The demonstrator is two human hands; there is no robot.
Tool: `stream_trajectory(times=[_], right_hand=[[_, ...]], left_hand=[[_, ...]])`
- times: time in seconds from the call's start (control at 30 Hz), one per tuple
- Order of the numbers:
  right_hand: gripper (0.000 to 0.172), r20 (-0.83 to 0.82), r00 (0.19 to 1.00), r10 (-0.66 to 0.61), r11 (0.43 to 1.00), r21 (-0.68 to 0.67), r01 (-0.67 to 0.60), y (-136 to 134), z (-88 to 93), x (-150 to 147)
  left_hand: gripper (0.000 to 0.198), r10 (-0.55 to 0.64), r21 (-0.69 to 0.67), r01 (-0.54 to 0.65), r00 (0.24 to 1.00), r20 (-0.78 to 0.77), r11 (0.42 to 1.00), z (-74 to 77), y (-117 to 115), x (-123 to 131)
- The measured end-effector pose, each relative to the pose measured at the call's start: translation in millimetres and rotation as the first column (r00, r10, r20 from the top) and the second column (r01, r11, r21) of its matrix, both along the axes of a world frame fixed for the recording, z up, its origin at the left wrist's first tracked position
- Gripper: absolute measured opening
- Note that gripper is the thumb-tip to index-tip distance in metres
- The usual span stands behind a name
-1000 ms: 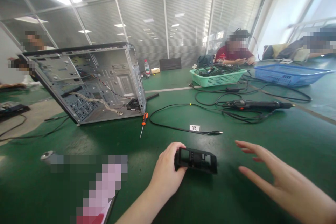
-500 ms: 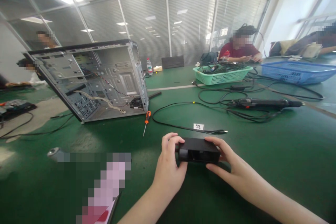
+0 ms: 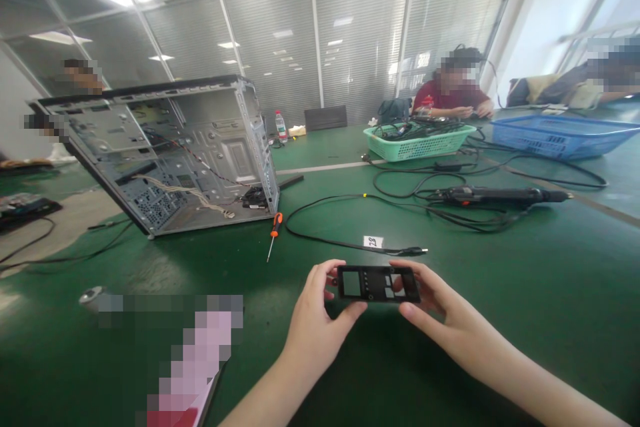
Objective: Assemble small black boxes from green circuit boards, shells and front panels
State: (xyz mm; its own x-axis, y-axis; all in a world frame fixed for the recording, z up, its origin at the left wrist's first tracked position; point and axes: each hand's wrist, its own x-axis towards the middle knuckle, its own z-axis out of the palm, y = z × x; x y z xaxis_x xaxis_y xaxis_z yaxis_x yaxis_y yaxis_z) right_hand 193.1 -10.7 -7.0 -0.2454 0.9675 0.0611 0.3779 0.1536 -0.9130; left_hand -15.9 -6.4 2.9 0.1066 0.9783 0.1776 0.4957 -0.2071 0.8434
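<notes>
Between my two hands is a small black rectangular housing [image 3: 376, 284] with square and oblong cutouts on the face turned to me. My left hand [image 3: 323, 310] grips its left end, thumb along the lower edge and fingers behind. At the opposite end, my right hand [image 3: 433, 293] holds it with fingers on top and thumb below; part of a finger shows through a cutout. Just beyond the housing lies a black cable [image 3: 345, 245] with a metal-tipped plug, beside a white label [image 3: 373, 241]. An orange-handled screwdriver [image 3: 275, 224] rests on the green table to the left.
An open metal computer case [image 3: 235, 153] stands at the left. A black electric screwdriver [image 3: 505, 197] lies at the right among cables. Behind it are a green basket [image 3: 420, 147] of cables and a blue basket [image 3: 565, 143]. A bottle [image 3: 281, 127] and other people are farther back.
The black housing has been tilted so that its face with the cutouts now shows instead of its solid top and hollow side. Both hands still hold its ends.
</notes>
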Motion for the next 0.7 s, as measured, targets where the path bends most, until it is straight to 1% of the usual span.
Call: stream_trajectory(times=[0.1,0.2,0.3,0.37,0.47,0.7], right_hand=[[0.060,-0.006,1.000,0.008,1.000,-0.009,-0.008,0.2,0.5,-0.2],[0.059,-0.011,1.000,-0.006,0.999,-0.035,0.006,0.2,0.3,-1.4],[0.059,-0.058,0.998,-0.003,0.997,-0.076,-0.002,0.7,-1.9,-1.8],[0.063,-0.087,0.996,-0.010,0.994,-0.107,0.000,1.3,-3.6,-1.4],[0.071,-0.087,0.996,-0.035,0.989,-0.147,0.022,1.8,-4.8,-0.9],[0.082,-0.077,0.993,-0.093,0.976,-0.203,0.076,2.3,0.3,-3.1]], left_hand=[[0.047,-0.004,0.018,0.004,1.000,0.003,1.000,-0.9,0.6,-0.6],[0.047,0.002,0.008,-0.002,1.000,0.006,1.000,-1.1,1.2,-0.5],[0.045,0.012,0.001,-0.012,1.000,0.006,1.000,-1.1,1.6,-0.2],[0.043,0.009,0.003,-0.009,1.000,0.011,1.000,-1.2,1.7,-0.2],[0.042,0.009,0.012,-0.009,1.000,0.022,1.000,-1.6,1.6,-0.2],[0.041,-0.008,0.007,0.008,0.998,0.060,1.000,-2.4,2.9,0.2]])
